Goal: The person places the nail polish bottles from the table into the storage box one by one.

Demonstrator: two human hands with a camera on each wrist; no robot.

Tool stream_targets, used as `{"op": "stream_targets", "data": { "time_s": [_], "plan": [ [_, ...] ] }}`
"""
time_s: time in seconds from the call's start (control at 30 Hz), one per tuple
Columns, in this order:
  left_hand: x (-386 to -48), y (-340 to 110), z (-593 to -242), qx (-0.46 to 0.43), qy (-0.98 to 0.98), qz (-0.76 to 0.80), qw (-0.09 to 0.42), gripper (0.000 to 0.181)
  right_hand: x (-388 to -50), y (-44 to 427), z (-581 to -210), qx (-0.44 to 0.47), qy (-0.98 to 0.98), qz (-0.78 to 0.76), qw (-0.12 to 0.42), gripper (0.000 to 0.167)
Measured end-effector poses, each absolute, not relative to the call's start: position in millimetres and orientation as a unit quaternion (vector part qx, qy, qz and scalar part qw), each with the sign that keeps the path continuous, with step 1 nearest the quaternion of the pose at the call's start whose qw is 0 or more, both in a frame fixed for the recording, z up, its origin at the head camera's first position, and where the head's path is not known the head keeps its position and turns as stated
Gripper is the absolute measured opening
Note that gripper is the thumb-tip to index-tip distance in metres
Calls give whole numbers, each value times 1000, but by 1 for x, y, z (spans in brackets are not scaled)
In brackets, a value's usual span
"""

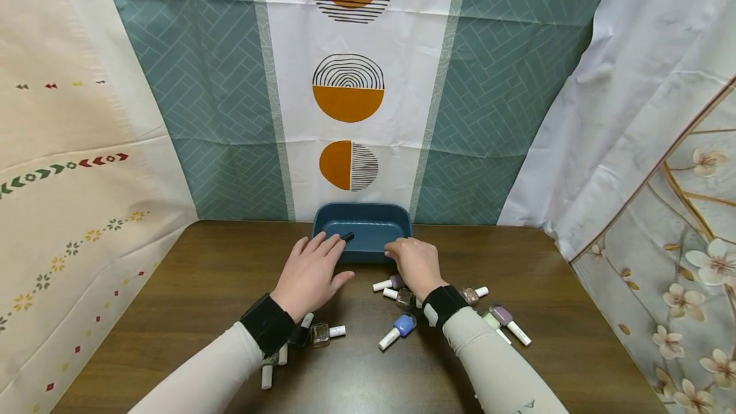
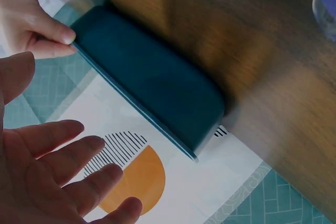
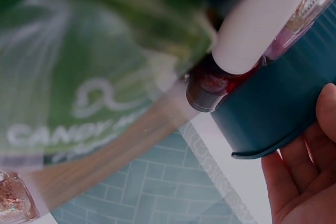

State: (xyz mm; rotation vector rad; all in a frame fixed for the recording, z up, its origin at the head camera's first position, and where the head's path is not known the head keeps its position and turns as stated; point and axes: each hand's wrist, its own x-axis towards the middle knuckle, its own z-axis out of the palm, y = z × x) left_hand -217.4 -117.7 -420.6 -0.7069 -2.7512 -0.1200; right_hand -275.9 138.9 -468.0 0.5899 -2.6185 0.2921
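The right grip (image 1: 416,266) is a bare hand with thumb and fingers closed together, pinching the rim of a dark teal-blue tray (image 1: 368,257). The tray lies just ahead of it and to its left, a smooth, matte-looking rectangle with rounded corners, low walls and a thin lip. The left grip (image 1: 309,276) is wide open and holds nothing: its fingers are spread, and in the left wrist view they stand apart from the tray's rim. Just beyond its fingertips, a small black object (image 1: 347,236) shows inside the tray, too little of it visible to name.

Near the right grip, on its wrist side, lie glass nail polish bottles with white cylindrical caps: a dark brown glittery bottle (image 1: 405,299), a rounded periwinkle-blue bottle (image 1: 406,324) and, farther to the right, a mauve bottle (image 1: 501,314). A green bottle (image 3: 68,72) lettered "CANDY" looms blurred before the right wrist camera. Behind the left grip, near its black wristband (image 1: 268,323), lies a squarish dark bottle (image 1: 320,335). The brown tabletop (image 1: 213,286) beneath both grips has wood grain and a soft sheen; beyond them hangs a creased, printed cloth (image 1: 397,114).
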Motion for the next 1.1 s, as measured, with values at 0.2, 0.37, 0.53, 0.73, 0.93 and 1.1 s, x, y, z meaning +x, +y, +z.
{"op": "stream_targets", "data": {
  "time_s": [0.2, 0.37, 0.53, 0.73, 0.93, 1.1],
  "plan": [
    [-207, -119, -422, -256, -953, -41, 157, 66, -276, 139, -469, 216, -945, 101, 226, 11],
    [-201, -120, -427, -258, -952, -37, 160, 65, -276, 139, -468, 219, -943, 99, 229, 11],
    [-198, -121, -431, -261, -949, -35, 172, 64, -275, 139, -469, 219, -943, 102, 230, 11],
    [-194, -122, -434, -257, -952, -40, 160, 62, -275, 139, -469, 219, -943, 104, 230, 11],
    [-188, -121, -434, -258, -954, -44, 143, 62, -275, 139, -470, 217, -943, 103, 229, 11],
    [-184, -121, -434, -261, -955, -41, 139, 63, -277, 139, -471, 216, -944, 101, 229, 10]
  ]
}}
